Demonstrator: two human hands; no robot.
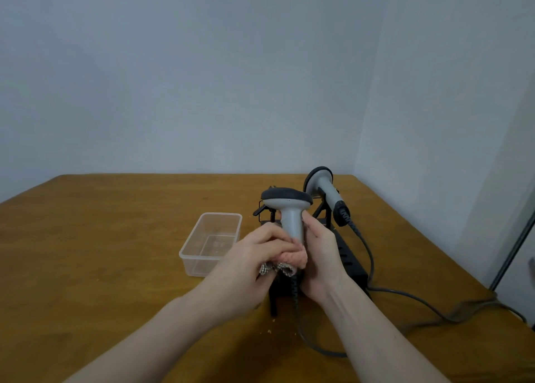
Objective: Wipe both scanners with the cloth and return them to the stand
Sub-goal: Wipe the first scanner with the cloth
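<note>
Grey scanner [291,212] stands upright in my right hand [320,252], grip closed around its handle, above the black stand [347,255]. My left hand [254,255] presses the pink cloth [291,257] on the handle. At 1 o'clock the second scanner [325,190] rests on the stand; at 9 o'clock sits a clear plastic box [211,242] on the wooden table [115,252].

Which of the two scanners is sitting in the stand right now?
The far scanner, resting on the black stand. The near scanner is held in the right hand while the left hand presses the cloth on it.
</note>
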